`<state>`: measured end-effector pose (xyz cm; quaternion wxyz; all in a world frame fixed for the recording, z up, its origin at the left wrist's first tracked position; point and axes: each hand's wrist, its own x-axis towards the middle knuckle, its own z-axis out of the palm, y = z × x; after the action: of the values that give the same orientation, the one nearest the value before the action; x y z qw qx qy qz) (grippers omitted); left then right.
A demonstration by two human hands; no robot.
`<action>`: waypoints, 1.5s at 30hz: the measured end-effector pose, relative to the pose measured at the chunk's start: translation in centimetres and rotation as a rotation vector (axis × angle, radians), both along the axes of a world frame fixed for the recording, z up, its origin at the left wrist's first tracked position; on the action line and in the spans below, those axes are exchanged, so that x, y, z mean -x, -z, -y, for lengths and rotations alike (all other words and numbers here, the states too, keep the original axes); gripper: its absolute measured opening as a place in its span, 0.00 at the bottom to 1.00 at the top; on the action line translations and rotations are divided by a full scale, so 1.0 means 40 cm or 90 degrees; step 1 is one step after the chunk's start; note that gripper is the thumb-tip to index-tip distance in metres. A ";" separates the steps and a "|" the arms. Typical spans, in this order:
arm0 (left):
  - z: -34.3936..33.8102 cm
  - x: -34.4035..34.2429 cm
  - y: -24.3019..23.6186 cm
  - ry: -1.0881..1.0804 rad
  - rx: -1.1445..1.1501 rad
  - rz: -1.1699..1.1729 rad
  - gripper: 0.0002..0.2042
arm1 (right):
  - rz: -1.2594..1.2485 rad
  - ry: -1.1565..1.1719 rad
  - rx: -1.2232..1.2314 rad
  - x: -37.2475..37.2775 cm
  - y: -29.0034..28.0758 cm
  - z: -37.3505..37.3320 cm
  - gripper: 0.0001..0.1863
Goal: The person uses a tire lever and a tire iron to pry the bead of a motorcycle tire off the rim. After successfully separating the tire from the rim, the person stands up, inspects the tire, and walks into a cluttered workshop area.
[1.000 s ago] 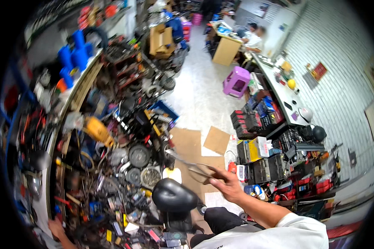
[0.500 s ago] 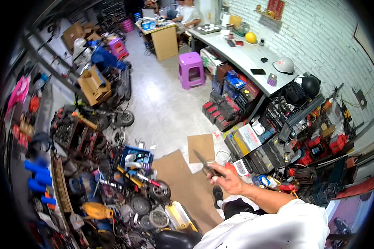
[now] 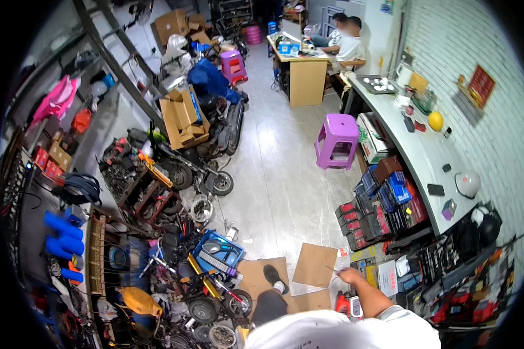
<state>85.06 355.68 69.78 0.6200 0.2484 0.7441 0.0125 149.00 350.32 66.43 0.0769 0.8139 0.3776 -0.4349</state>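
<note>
My right hand (image 3: 348, 276) reaches forward from the lower right. Its fingers are closed around a thin, pointed metal tool (image 3: 330, 268), whose tip sticks out to the left; its exact kind is too small to make out. Below the hand lies a square of brown cardboard (image 3: 314, 265) on the floor. Close to my right forearm are a red object (image 3: 342, 303) and a small white device (image 3: 356, 307) with a dark screen. My left hand is outside the picture.
My shoe (image 3: 275, 277) stands on a larger cardboard sheet. Scooter parts, wheels and a blue crate (image 3: 220, 251) crowd the left. A purple stool (image 3: 337, 141) stands ahead, beside a long white table (image 3: 416, 139) with batteries beneath. Two people sit at a far desk (image 3: 307, 81).
The view has swung, so the room sits lower and further right. My right hand now appears farther right, still holding the tool. A foot has come forward onto the cardboard.
</note>
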 end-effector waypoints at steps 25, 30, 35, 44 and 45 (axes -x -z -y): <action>-1.509 -0.466 0.032 -0.186 -0.044 -0.081 0.18 | -0.432 0.681 -0.148 -0.768 0.108 -1.478 0.08; -1.549 -0.463 0.170 -0.497 0.195 0.053 0.16 | -0.435 0.575 -0.257 -0.796 -0.239 -2.187 0.11; -1.947 -0.505 0.346 -0.546 0.212 0.135 0.11 | -0.423 0.626 -0.226 -0.850 -0.233 -2.515 0.20; -3.106 -0.724 -0.003 -0.384 -0.240 0.149 0.15 | -0.274 0.560 -0.132 -0.772 -0.183 -2.702 0.31; -3.183 -0.712 -0.006 -0.374 -0.265 0.153 0.15 | -0.263 0.551 -0.128 -0.785 -0.161 -2.726 0.32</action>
<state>113.54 483.02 70.00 0.6090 0.1422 0.6872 0.3696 180.41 459.36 72.88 -0.2661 0.7963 0.0523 -0.5406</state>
